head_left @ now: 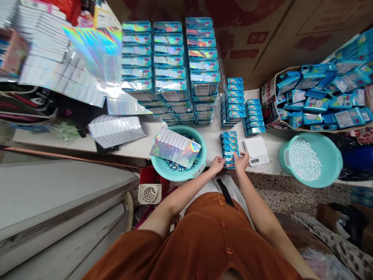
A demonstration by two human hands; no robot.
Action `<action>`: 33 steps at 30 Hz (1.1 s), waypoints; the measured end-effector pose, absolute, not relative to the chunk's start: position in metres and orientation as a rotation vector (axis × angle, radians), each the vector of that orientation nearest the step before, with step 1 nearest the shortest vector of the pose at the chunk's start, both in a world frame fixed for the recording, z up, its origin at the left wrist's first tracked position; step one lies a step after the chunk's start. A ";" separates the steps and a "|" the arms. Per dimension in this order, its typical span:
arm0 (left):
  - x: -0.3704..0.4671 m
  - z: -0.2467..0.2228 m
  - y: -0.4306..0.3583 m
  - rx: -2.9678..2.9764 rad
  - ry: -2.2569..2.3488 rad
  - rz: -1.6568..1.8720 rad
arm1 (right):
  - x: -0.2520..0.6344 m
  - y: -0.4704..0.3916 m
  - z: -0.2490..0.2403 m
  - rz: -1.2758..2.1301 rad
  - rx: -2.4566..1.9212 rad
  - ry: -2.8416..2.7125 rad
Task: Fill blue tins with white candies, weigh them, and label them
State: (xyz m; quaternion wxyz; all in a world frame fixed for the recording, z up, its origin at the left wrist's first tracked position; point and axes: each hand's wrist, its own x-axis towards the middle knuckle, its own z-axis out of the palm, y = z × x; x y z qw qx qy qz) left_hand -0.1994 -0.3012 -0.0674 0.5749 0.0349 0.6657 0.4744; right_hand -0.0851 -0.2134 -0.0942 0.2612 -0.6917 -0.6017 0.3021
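Observation:
A short row of small blue flip-top tins [229, 140] stands upright on the white table in front of me. My left hand [216, 165] is at the left side of the nearest tin, its fingertips pinched together at the tin's edge. Opposite it, my right hand [241, 162] has its thumb and bent fingers against the right side of the same end of the row. The nearest tins sit between both hands; my fingers partly cover them. A white digital scale [255, 149] lies just right of my right hand.
A teal basin [201, 142] holds metallic pieces under a shiny sticker sheet [175, 147]. Another teal basin [335, 161] contains white pellets. Tall wrapped stacks of tins [171, 87] rise behind. A carton [269, 99] of blue tins stands right; label sheets [116, 130] lie left.

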 end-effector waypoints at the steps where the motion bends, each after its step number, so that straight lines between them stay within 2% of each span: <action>1: -0.213 -0.058 -0.311 0.201 1.592 1.118 | -0.086 -0.216 -0.090 0.784 -1.850 -1.647; 6: -0.329 -0.021 -0.347 1.178 2.083 0.943 | -0.090 -0.231 -0.059 0.670 -1.676 -1.798; 9: -0.395 -0.022 -0.342 1.504 2.274 0.603 | -0.099 -0.243 -0.038 0.657 -1.576 -1.872; 12: -0.427 -0.035 -0.328 1.723 2.209 0.253 | -0.112 -0.256 -0.022 0.684 -1.472 -1.947; 15: -0.436 -0.043 -0.320 1.781 2.149 0.073 | -0.129 -0.269 -0.014 0.713 -1.372 -2.049; 18: -0.437 -0.034 -0.321 1.815 2.073 0.048 | -0.150 -0.277 -0.011 0.750 -1.264 -2.160; 22: -0.428 0.006 -0.334 1.966 1.942 0.061 | -0.189 -0.282 -0.005 0.770 -1.050 -2.341; 27: -0.407 0.060 -0.351 1.977 2.053 0.135 | -0.237 -0.286 0.009 0.694 -0.857 -2.501; 33: -0.396 0.084 -0.361 1.830 2.172 0.150 | -0.251 -0.297 0.015 0.537 -0.752 -2.553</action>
